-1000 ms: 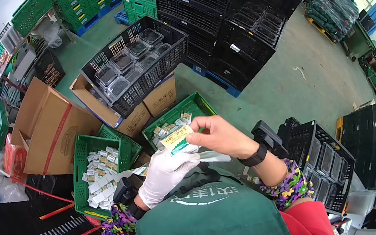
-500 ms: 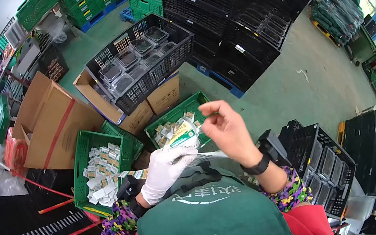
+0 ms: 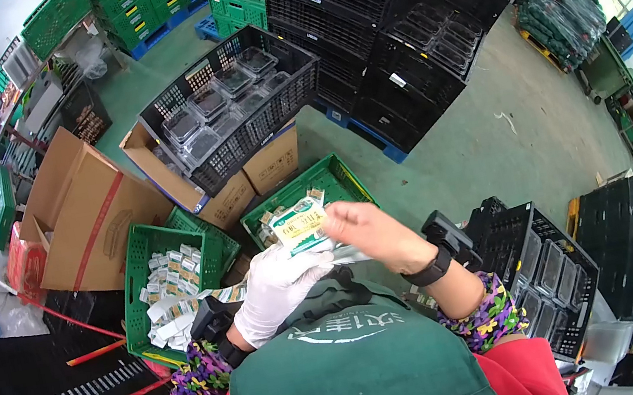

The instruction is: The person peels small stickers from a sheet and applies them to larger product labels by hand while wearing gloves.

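Observation:
My left hand point(image 3: 282, 289), in a white glove, grips a small printed packet point(image 3: 301, 228) with green, white and yellow on its face. My bare right hand point(image 3: 377, 236) is closed at the packet's right edge, its fingertips partly hidden. A strip of small labels point(image 3: 226, 295) runs left of the gloved hand. Beyond the packet stands a green crate point(image 3: 345, 178) with small packets inside, partly covered by my hands. Another green crate point(image 3: 134, 291) on the left holds many small white-and-brown packets point(image 3: 172, 282).
A black crate of clear plastic boxes point(image 3: 241, 147) rests on cardboard boxes point(image 3: 274, 167) ahead. Tall black crates point(image 3: 356, 32) are stacked behind. To my right is another black crate point(image 3: 572, 247) with clear boxes. A big open carton point(image 3: 89, 214) stands at left.
My right hand has come down and left onto the packet's edge; before, it was raised apart from it. The packet has tipped up, its face now more toward me.

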`<state>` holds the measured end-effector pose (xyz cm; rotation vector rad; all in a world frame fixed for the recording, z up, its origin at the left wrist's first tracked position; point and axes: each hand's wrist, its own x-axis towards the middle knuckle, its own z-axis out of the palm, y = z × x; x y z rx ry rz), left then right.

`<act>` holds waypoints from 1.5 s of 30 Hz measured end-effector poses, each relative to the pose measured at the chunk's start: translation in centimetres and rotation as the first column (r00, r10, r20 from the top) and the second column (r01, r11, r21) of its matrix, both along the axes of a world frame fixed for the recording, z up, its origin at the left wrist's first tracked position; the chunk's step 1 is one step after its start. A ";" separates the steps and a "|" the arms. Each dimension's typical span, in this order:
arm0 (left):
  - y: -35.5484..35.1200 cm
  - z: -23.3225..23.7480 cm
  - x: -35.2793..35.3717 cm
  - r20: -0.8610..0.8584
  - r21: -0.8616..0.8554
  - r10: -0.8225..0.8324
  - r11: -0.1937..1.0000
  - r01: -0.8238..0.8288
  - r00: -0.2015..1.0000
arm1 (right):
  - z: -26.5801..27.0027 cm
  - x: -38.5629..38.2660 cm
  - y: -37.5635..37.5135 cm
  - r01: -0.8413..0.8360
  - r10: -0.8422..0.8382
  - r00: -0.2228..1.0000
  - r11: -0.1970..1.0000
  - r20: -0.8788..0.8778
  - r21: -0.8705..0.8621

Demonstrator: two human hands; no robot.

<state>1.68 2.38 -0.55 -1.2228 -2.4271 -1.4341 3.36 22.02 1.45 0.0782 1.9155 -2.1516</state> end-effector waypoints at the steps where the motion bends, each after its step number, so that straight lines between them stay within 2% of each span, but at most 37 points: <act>1: 0.1 0.1 0.1 0.001 0.000 -0.001 1.000 0.001 1.000 | 0.5 0.2 -0.3 -0.081 0.096 0.989 0.988 0.112 -0.131; 2: 0.2 0.1 0.1 -0.024 -0.019 -0.046 0.999 0.046 0.999 | -0.7 -0.1 0.1 -0.111 0.111 0.991 0.994 0.072 -0.006; 3: 0.3 0.2 0.1 -0.049 -0.038 -0.091 0.995 0.089 0.995 | -0.2 -0.4 0.1 -0.107 0.107 0.992 0.994 0.072 -0.007; 5: 0.8 -0.2 0.1 -0.063 0.008 -0.121 0.993 0.122 0.991 | 1.5 -1.3 0.1 0.091 -0.082 0.995 0.974 0.052 -0.207; 7: 0.6 -0.5 0.8 0.275 -0.034 -0.130 0.989 0.145 0.953 | 1.1 -1.8 1.1 0.102 -0.077 0.990 0.971 0.121 -0.217; 8: 0.6 -0.7 1.1 0.426 0.051 -0.063 0.998 0.046 0.903 | 0.4 -1.9 1.6 0.079 -0.079 0.997 0.997 0.002 -0.024; 10: 0.5 -0.7 0.4 0.544 0.105 0.018 0.990 -0.089 0.839 | 0.3 -1.2 2.3 0.089 -0.010 0.974 0.937 -0.228 0.337; 11: 0.2 -0.2 0.0 0.622 0.108 0.057 0.982 -0.157 0.781 | 1.5 -0.1 2.4 0.057 0.075 0.974 0.834 -0.216 0.549; 13: 0.0 0.7 -0.8 0.662 0.096 0.124 0.964 -0.247 0.740 | 2.9 1.5 2.2 0.050 0.190 0.958 0.623 -0.213 0.780; 17: 0.0 -0.4 -1.4 0.664 0.156 0.158 0.926 -0.343 0.731 | 1.3 2.1 2.3 0.031 0.151 0.978 0.581 -0.145 0.813; 19: 0.3 -0.5 -1.4 0.657 0.191 0.159 0.911 -0.366 0.737 | 1.0 2.0 2.2 0.091 0.101 0.972 0.667 -0.211 0.740; 20: 0.4 -0.5 -1.5 0.695 0.182 0.168 0.900 -0.397 0.699 | 1.0 1.9 2.2 0.099 0.096 0.971 0.665 -0.217 0.741; 21: 0.5 -0.4 -1.6 0.731 0.170 0.176 0.889 -0.426 0.659 | 0.9 1.9 2.2 0.164 0.127 0.944 0.622 -0.306 0.766; 22: 0.7 -0.3 -1.6 0.718 0.178 0.175 0.890 -0.420 0.674 | 0.9 1.9 2.1 0.230 0.162 0.908 0.578 -0.387 0.783; 23: 0.8 -0.4 -1.6 0.717 0.178 0.170 0.893 -0.413 0.676 | 1.1 1.8 1.8 0.235 0.156 0.909 0.577 -0.388 0.783; 25: 1.1 -0.7 -1.6 0.622 0.206 0.171 0.906 -0.370 0.764 | 1.7 1.2 0.9 0.474 0.165 0.731 0.574 -0.662 0.668; 27: 1.2 -0.1 -1.4 0.627 0.157 0.172 0.927 -0.340 0.759 | 1.4 1.0 0.5 0.456 0.173 0.734 0.590 -0.656 0.666; 28: 1.3 0.2 -1.4 0.631 0.109 0.178 0.944 -0.313 0.756 | 0.9 0.7 0.5 0.458 0.251 0.690 0.576 -0.679 0.678; 30: 1.4 0.4 -1.5 0.629 0.133 0.164 0.940 -0.313 0.760 | 0.8 0.6 0.6 0.472 0.407 0.594 0.521 -0.693 0.711; 31: 1.5 0.9 -1.5 0.630 0.157 0.150 0.936 -0.314 0.762 | 0.7 0.7 0.6 0.472 0.410 0.591 0.522 -0.694 0.711; 32: 1.3 1.9 -1.6 0.701 0.149 0.106 0.945 -0.291 0.705 | 0.4 0.9 0.6 0.447 0.396 0.574 0.581 -0.717 0.680; 33: 1.3 1.7 -1.6 0.701 0.151 0.109 0.943 -0.295 0.705 | 0.2 0.9 0.6 0.419 0.380 0.558 0.637 -0.737 0.646; 34: 1.2 1.2 -1.6 0.639 0.208 0.099 0.932 -0.295 0.763 | 0.5 0.7 0.4 0.462 0.256 0.568 0.687 -0.782 0.561; 35: 1.1 0.9 -1.6 0.572 0.264 0.092 0.920 -0.288 0.815 | 1.0 0.4 0.7 0.461 0.258 0.568 0.687 -0.782 0.561; 36: 0.4 1.2 -1.6 0.543 0.173 0.091 0.961 -0.217 0.835 | 1.7 0.1 1.1 0.232 0.004 0.830 0.907 -0.558 0.351; 37: 0.1 1.0 -1.6 0.544 0.172 0.089 0.962 -0.215 0.834 | 2.4 -0.2 1.3 0.111 -0.109 0.979 0.994 -0.172 0.002; 38: 0.0 0.9 -1.6 0.435 0.163 0.019 0.982 -0.099 0.900 | 3.0 -0.7 1.5 0.030 -0.042 0.997 0.982 -0.060 -0.186; 39: 0.1 0.8 -1.7 0.319 0.141 -0.062 0.990 0.017 0.946 | 3.1 -1.1 1.4 0.036 -0.049 0.997 0.982 -0.064 -0.185; 41: 0.3 1.3 -1.2 0.357 0.159 -0.097 0.986 0.042 0.929 | 3.2 -1.9 0.4 -0.045 0.035 0.998 0.976 -0.049 -0.212; 42: 0.3 1.3 -1.1 0.375 0.116 -0.138 0.988 0.101 0.917 | 2.9 -2.4 -0.2 0.020 -0.039 0.992 0.987 -0.116 -0.160; 43: 0.3 1.3 -1.0 0.394 0.074 -0.176 0.984 0.160 0.902 | 3.2 -3.1 0.1 0.065 -0.084 0.992 0.979 -0.092 -0.196; 45: 0.3 0.5 -0.5 0.381 0.104 -0.187 0.982 0.159 0.905 | 3.9 -5.2 1.1 0.204 -0.232 0.960 0.963 -0.155 -0.176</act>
